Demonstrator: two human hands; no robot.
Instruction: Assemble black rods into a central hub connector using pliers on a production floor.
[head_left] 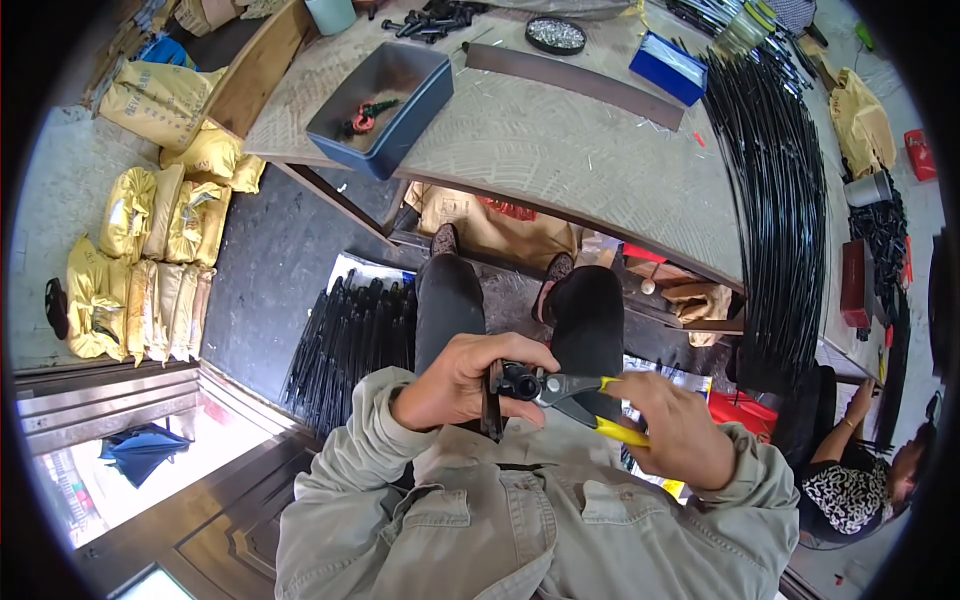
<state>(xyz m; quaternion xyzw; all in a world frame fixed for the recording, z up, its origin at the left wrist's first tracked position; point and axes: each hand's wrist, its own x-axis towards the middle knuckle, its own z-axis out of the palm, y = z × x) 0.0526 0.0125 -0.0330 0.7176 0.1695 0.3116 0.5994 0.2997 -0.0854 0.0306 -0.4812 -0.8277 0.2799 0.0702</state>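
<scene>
My left hand (440,385) is closed around a black tube-like part (518,382), whose round open end faces up. A narrow dark piece of it hangs down below the fingers. My right hand (680,425) grips pliers (575,390) with yellow handles, spread apart. Their grey metal head meets the right side of the black part; whether the jaws bite on anything is too small to tell. Both hands are held over my lap, nearer than the table edge.
Ahead stands a table (560,140) bearing a grey-blue bin (405,140), a blue box (650,80), a round dish (555,36) and a long bundle of black rods (785,220). More black rods (350,335) lie left of my legs, beyond them yellow sacks (200,220). Another person (850,490) sits at right.
</scene>
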